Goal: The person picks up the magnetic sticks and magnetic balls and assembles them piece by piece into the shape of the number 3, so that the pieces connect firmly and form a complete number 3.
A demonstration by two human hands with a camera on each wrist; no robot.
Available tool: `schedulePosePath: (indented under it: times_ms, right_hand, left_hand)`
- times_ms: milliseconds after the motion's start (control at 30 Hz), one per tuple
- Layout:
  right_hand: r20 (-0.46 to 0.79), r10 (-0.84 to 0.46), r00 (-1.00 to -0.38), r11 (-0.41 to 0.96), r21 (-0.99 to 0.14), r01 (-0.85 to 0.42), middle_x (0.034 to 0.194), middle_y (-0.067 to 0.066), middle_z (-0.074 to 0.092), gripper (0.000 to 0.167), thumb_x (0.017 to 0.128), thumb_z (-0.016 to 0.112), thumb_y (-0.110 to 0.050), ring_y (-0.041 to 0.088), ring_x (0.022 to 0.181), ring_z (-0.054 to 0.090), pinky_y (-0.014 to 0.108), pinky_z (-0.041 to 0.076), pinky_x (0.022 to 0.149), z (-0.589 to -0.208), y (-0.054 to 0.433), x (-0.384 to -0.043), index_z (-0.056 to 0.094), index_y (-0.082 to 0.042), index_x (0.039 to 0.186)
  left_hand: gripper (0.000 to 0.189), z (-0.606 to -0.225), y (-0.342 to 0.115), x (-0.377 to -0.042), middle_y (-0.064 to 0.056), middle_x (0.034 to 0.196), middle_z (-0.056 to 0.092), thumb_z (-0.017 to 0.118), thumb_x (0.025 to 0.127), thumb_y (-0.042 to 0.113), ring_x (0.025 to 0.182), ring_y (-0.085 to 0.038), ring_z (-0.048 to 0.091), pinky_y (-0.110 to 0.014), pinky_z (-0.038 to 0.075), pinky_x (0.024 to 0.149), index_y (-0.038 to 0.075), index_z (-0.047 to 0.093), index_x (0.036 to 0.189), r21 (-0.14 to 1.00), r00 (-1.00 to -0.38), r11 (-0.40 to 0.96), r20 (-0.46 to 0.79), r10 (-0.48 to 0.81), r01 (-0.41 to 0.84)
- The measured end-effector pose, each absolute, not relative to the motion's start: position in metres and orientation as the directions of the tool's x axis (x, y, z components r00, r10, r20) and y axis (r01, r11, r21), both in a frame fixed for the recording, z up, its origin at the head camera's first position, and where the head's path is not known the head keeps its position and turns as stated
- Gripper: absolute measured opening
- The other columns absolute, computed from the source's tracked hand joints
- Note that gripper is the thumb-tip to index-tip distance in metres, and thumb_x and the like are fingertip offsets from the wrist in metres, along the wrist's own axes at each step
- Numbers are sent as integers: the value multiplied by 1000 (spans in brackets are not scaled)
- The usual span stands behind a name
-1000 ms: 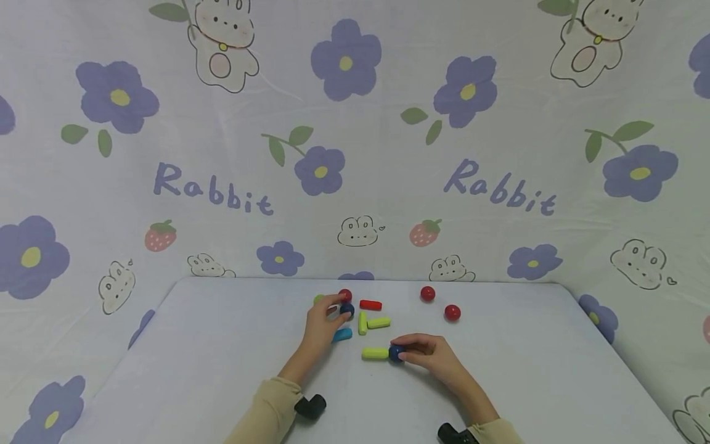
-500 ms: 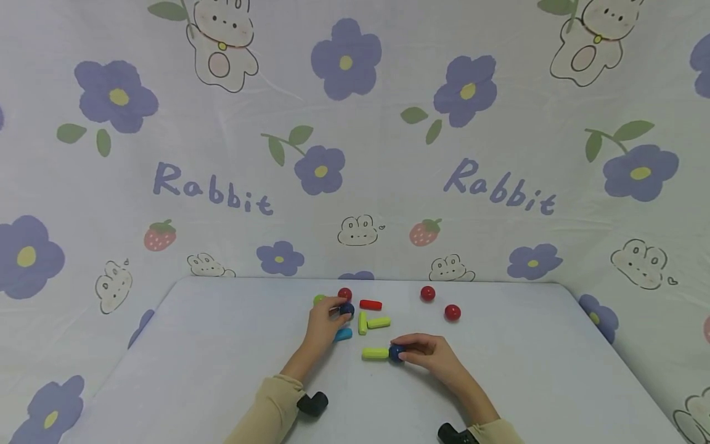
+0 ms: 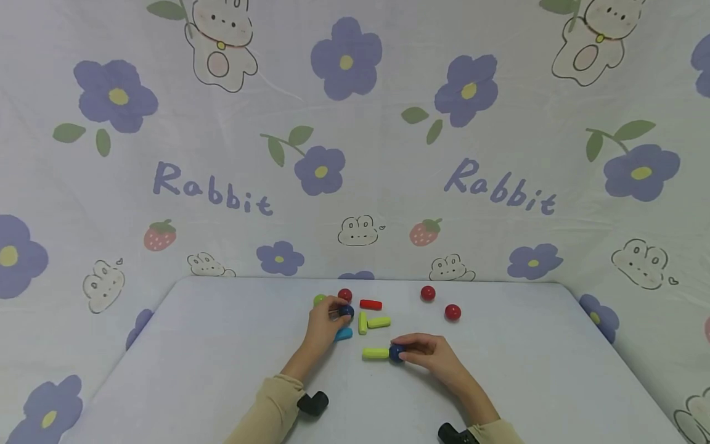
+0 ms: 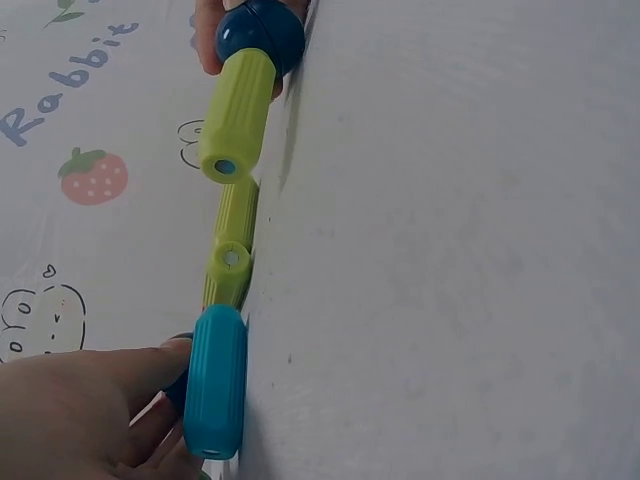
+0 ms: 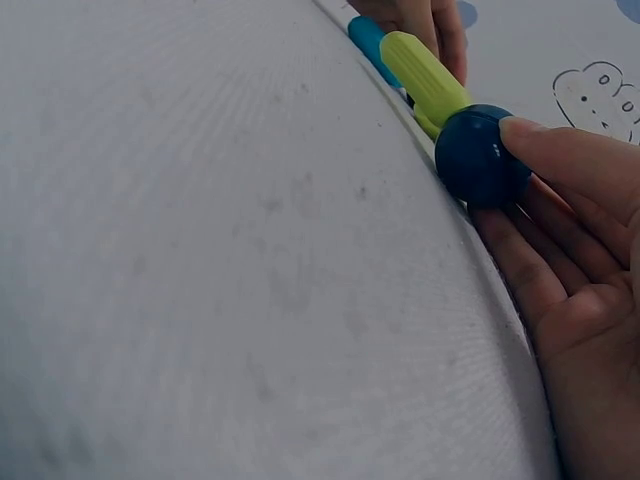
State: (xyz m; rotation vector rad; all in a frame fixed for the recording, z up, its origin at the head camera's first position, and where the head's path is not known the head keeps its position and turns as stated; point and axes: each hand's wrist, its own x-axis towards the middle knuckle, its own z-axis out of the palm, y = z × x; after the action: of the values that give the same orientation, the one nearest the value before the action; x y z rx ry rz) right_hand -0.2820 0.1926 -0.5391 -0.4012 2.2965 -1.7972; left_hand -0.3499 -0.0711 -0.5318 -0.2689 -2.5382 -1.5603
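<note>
My left hand (image 3: 323,322) pinches a dark blue ball (image 3: 346,312) between thumb and fingers at the back of the table. A light blue rod (image 4: 215,385) lies just in front of it, partly behind the hand in the head view. Nearer the front, my right hand (image 3: 434,354) pinches a second dark blue ball (image 5: 480,157) between thumb and fingers. A yellow-green rod (image 3: 375,353) is joined to this ball and points left. Its free end, in the left wrist view, has a small round metal-looking spot.
Two more yellow-green rods (image 3: 379,322) lie between the hands, with a red rod (image 3: 371,304) behind them. A red ball (image 3: 345,294) and a green ball (image 3: 318,300) sit beyond my left hand. Two red balls (image 3: 452,312) rest at the back right of the white table (image 3: 527,370).
My left hand has shifted very slightly, still holding its dark blue ball, and its index finger has drawn down off the red ball. The right hand has stayed in place.
</note>
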Motion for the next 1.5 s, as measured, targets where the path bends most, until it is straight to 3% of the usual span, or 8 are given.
schedulePosePath:
  times_ms: [500, 967, 1300, 1500]
  right_hand:
    - [24, -338, -941, 211, -972, -100, 128, 11, 66, 38, 86, 75, -22, 3, 112, 64, 15, 50, 96, -543, 194, -283, 67, -9, 121]
    - [13, -334, -943, 220, -971, -92, 128, 10, 66, 38, 85, 75, -23, 7, 115, 64, 16, 50, 97, -545, 196, -286, 68, -11, 121]
    - [25, -340, -940, 204, -974, -99, 127, 9, 67, 37, 86, 75, -22, 4, 113, 64, 16, 50, 97, -542, 195, -286, 68, -11, 120]
    - [27, -340, -940, 207, -973, -102, 127, 9, 67, 36, 86, 74, -22, 3, 112, 64, 15, 50, 96, -540, 195, -285, 68, -12, 120]
  left_hand:
    - [31, -523, -71, -341, -14, 120, 65, 70, 88, 4, 117, -30, 63, -37, 53, 99, 6, 63, 118, 880, -976, 421, 207, 72, 218]
    - [30, -522, -73, -332, -16, 120, 65, 72, 84, 0, 115, -32, 64, -30, 55, 93, 3, 64, 113, 916, -960, 300, 226, 165, 268]
    - [30, -522, -81, -324, -22, 117, 66, 73, 83, -1, 114, -36, 64, -39, 54, 95, -2, 65, 112, 934, -942, 216, 232, 242, 286]
    - [29, -523, -85, -321, -20, 117, 67, 73, 83, 0, 112, -34, 66, -27, 56, 91, 1, 66, 112, 943, -930, 202, 195, 313, 266]
